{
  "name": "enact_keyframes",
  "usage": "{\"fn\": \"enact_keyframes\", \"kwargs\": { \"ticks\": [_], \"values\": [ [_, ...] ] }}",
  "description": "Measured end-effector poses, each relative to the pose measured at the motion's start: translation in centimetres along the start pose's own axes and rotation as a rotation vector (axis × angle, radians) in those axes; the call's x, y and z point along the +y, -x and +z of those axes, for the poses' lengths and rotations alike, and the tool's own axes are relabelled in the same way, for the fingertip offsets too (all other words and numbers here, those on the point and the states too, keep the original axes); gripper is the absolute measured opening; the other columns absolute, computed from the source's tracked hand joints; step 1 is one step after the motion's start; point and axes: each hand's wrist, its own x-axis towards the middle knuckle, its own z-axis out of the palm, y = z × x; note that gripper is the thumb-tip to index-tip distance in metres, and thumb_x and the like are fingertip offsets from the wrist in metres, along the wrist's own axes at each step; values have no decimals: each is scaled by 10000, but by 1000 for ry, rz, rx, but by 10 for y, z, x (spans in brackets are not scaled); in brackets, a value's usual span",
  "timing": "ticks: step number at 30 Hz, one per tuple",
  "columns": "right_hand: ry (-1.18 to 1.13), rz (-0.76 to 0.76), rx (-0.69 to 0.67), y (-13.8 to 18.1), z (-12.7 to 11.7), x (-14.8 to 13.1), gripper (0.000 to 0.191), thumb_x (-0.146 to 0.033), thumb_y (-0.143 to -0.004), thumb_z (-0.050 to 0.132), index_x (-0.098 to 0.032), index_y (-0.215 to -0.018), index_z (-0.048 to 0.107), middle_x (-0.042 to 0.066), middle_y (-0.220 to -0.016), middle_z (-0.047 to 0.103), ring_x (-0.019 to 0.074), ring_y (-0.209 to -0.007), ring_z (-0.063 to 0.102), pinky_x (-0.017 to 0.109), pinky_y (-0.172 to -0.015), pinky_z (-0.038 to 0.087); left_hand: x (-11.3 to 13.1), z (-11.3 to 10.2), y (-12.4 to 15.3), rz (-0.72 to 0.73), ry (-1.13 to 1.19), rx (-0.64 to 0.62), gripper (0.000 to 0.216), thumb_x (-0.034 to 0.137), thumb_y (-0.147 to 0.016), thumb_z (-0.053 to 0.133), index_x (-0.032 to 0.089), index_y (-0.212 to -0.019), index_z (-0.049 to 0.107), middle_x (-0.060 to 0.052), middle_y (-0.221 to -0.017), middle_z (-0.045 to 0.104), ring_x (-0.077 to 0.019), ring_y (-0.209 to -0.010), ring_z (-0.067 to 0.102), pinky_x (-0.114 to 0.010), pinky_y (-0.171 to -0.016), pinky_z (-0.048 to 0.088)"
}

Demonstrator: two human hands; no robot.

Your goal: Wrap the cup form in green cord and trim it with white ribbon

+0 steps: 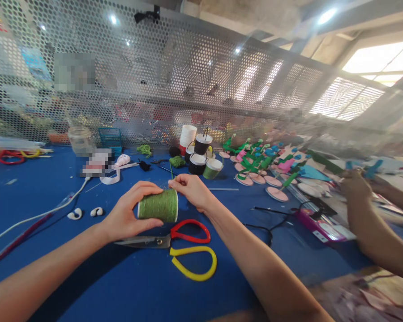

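A paper cup (159,206) wrapped in green yarn lies on its side in my left hand (129,210), whose fingers and thumb curl round it. At the cup's right end, my right hand (188,187) pinches a strand of green yarn (171,172) between thumb and finger. The strand leads up to a small green yarn ball (177,161). Just below my hands, scissors (191,241) with one red and one yellow handle lie on the blue table (114,286), blades pointing left.
Small white, black and green cups (212,168) stand at the back, near stacked paper cups (188,135). Rightward are several green flower crafts on pink discs (277,194), a purple box (317,226) and a co-worker's hands (356,183). White earbuds (75,214) and a cable (50,210) lie left.
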Motion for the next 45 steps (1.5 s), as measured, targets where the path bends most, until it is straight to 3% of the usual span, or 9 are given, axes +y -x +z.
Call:
{"fn": "enact_keyframes", "kwargs": {
  "ticks": [16, 26, 31, 35, 38, 41, 45],
  "values": [
    [-21, 63, -42, 0, 4, 3, 406, -568, -599, 585, -178, -548, 482, -58, -501, 440, 74, -475, 304, 235, -477, 253, -1, 2, 2, -1, -12, 5, 442, 327, -717, 673, 188, -1098, 496, -107, -1048, 557, -239, -1003, 541, -412, -853, 467],
    [-8, 106, -41, -1, 7, 3, 416, -582, -596, 596, -179, -559, 500, -62, -488, 461, 73, -453, 333, 232, -467, 273, 0, 2, 2, -3, -24, 5, 439, 306, -719, 672, 195, -1102, 489, -106, -1051, 547, -238, -1009, 533, -408, -857, 462],
    [73, 150, 1, -4, -1, 4, 418, -529, -635, 613, -177, -451, 482, -54, -397, 428, 76, -410, 349, 235, -445, 261, -1, 2, 2, 7, -57, 25, 433, 302, -731, 657, 193, -1113, 482, -108, -1071, 524, -239, -1011, 524, -403, -849, 463],
    [73, 157, 54, 4, -12, -7, 470, -585, -733, 479, -167, -526, 542, -24, -452, 493, 92, -449, 434, 234, -465, 308, -3, 3, 2, -18, -87, 57, 414, 284, -751, 639, 193, -1117, 466, -103, -1091, 492, -232, -1025, 506, -404, -858, 455],
    [-50, 119, -37, 20, -9, -16, 542, -637, -760, 376, -157, -614, 582, 18, -581, 576, 120, -574, 524, 245, -537, 374, -3, 3, 2, -23, -91, 73, 420, 275, -751, 641, 198, -1121, 458, -99, -1101, 477, -230, -1033, 496, -414, -876, 444],
    [-155, 34, -147, 35, 2, -20, 385, -545, -686, 567, -162, -712, 596, 11, -689, 605, 135, -662, 537, 263, -624, 410, -4, 5, 4, -23, -90, 57, 421, 269, -756, 637, 213, -1129, 451, -96, -1112, 469, -231, -1043, 490, -426, -888, 437],
    [-175, -47, -113, 47, 13, -15, 191, -364, -697, 601, -180, -738, 570, -8, -705, 584, 128, -655, 518, 274, -658, 423, -5, 7, 5, -69, -23, 46, 569, 343, -715, 672, 219, -1197, 397, -109, -1146, 460, -253, -1085, 471, -452, -916, 422]
  ]
}}
